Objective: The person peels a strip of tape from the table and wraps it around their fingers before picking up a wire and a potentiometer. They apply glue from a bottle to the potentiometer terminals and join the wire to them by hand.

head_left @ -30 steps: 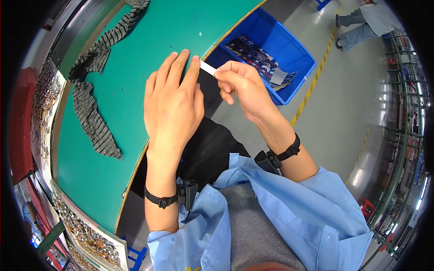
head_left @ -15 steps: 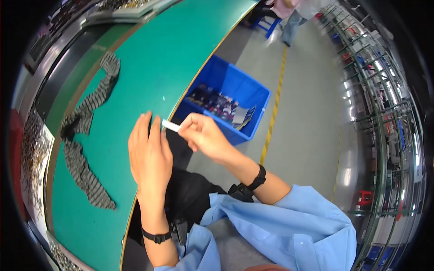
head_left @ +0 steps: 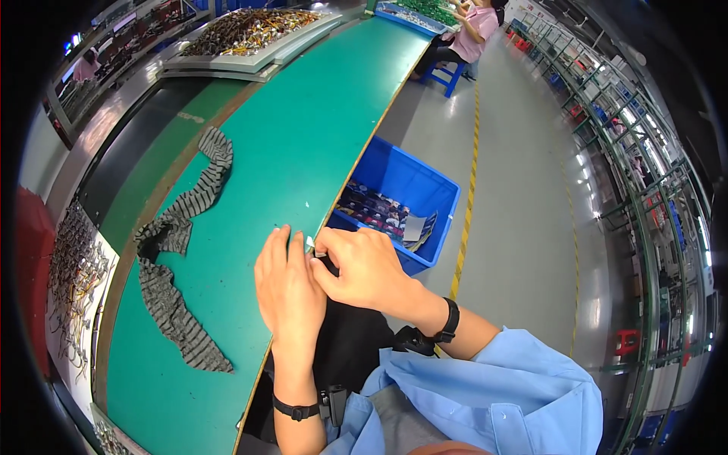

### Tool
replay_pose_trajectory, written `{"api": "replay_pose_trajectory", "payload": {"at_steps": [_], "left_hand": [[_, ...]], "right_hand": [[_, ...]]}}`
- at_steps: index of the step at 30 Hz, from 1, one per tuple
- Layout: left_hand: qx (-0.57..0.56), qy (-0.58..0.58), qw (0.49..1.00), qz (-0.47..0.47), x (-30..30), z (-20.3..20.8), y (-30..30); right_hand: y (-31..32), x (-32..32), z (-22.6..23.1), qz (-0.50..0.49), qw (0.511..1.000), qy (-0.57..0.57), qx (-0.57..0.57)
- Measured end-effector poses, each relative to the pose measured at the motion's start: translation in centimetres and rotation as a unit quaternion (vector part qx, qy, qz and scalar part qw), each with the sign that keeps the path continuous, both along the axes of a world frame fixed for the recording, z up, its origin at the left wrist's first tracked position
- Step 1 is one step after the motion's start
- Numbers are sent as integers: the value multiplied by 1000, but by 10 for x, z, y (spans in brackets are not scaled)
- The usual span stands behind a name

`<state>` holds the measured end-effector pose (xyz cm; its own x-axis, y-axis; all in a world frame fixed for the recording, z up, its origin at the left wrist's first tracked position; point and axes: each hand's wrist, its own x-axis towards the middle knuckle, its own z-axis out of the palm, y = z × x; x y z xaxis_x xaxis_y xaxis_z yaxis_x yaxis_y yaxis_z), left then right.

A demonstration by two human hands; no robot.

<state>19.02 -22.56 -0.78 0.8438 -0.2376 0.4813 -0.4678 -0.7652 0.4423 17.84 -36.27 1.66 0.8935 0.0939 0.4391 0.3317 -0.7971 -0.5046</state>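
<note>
My right hand (head_left: 368,265) is closed in a pinch at the table's edge, fingers bent. A small white strip (head_left: 309,242) shows at its fingertips, mostly hidden by the fingers. Beside it my left hand (head_left: 290,288) lies with its fingers stretched out over the green tabletop (head_left: 273,167), its index fingertip close to the strip. The two hands meet at the thumb side. Left of them a grey-and-black striped cloth piece (head_left: 178,307) lies crumpled in a long curve on the table, apart from both hands.
A blue bin (head_left: 436,243) with many small packets stands on the floor right of the table. Wire-like parts are heaped on a white board (head_left: 262,57) at the far left. A person in pink (head_left: 474,34) sits on a blue stool (head_left: 447,77). Metal racks (head_left: 644,174) line the right side.
My right hand has turned and come against my left hand, covering most of the white strip. The view has shifted, showing more of the table's far end.
</note>
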Motion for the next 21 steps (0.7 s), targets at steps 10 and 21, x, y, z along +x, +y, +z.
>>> {"api": "replay_pose_trajectory", "payload": {"at_steps": [10,21], "left_hand": [[-4,-3,1000,-4,-1,-2,7],[10,-2,1000,-19,-2,5,7]], "right_hand": [[3,-12,11,-16,999,-11,-51],[6,-23,11,-52,996,20,-66]]}}
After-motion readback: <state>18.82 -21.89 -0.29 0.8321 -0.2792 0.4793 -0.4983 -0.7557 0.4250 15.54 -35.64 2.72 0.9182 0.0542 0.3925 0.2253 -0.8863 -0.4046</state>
